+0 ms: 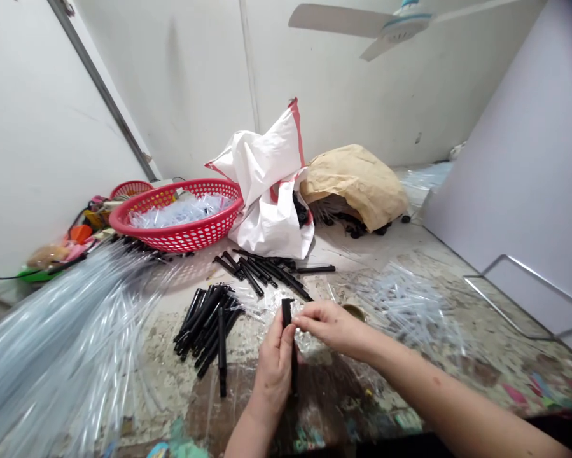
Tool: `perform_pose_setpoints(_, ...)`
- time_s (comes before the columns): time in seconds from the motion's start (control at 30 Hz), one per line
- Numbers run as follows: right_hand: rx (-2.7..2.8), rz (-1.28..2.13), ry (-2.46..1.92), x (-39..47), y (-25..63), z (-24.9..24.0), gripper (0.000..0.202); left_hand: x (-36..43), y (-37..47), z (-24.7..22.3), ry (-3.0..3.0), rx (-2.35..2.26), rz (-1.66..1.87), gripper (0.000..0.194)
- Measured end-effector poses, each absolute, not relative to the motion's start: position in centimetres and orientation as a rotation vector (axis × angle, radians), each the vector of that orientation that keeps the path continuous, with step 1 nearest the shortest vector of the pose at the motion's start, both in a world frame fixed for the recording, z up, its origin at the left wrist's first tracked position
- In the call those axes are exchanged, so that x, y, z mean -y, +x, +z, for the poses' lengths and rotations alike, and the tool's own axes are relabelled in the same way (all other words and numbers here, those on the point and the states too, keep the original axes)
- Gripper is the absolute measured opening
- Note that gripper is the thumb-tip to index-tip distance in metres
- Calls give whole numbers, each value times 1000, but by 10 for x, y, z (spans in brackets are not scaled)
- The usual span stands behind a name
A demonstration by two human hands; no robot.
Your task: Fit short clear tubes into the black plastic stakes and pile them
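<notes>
My left hand [275, 356] is closed around a slim black tube [286, 312], which stands nearly upright with its top end showing above the fingers. My right hand [324, 323] comes in from the right, its thumb and forefinger pinched together against the tube's upper part. Whether a small piece sits in that pinch is hidden. Left of my hands lies a pile of similar black tubes [202, 324]. More black tubes [266, 267] are scattered just beyond. Clear plastic pieces [261, 305] lie behind my left hand.
A red perforated basket [185, 238] holds clear plastic strips. Beside it slump a white sack [266, 165] and a brown paper bag [357, 178]. Long clear tubing [66, 331] spreads at left; cut clear strips [410, 308] lie at right near a metal wire frame [505, 299]. A fan [404, 25] hangs overhead.
</notes>
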State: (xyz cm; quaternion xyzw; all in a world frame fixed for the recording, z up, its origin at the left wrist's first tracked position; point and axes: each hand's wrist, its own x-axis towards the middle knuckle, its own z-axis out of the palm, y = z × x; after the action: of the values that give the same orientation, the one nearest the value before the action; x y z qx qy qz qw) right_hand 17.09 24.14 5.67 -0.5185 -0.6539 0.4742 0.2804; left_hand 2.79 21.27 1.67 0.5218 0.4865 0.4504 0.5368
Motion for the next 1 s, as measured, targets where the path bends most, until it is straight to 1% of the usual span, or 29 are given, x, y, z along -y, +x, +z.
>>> perform_pose_setpoints(0.17,1779,824,-1853,-272,229,39,30,-206,28,6,988,-1115,1078,52)
perform_pose_setpoints(0.3,1789,762,-2051,-295,250,22,23,-202,36,-2,873,-1035,995,55)
perform_pose_setpoints(0.37,1802,756,-2101,-302,248,14,17,-201,39,-4,856,-1021,995,53)
perform_pose_setpoints(0.43,1809,769,-2110,-309,244,9,11,-201,39,-4,854,-1019,1019,48)
perform_pose_setpoints(0.53,1790,787,-2062,-318,240,12,9,-201,36,-4,837,-1020,1040,44)
perform_pose_setpoints(0.7,1757,782,-1874,-306,252,36,23,-201,34,-5,831,-1010,1039,47)
perform_pose_setpoints(0.83,1903,799,-1733,-271,270,50,19,-200,36,-5,851,-1011,1023,53)
perform_pose_setpoints(0.9,2053,666,-1746,-254,275,49,15,-200,37,-5,875,-1008,1022,58)
perform_pose_setpoints(1.0,2266,292,-1811,-236,276,39,15,-198,38,-8,914,-997,1021,63)
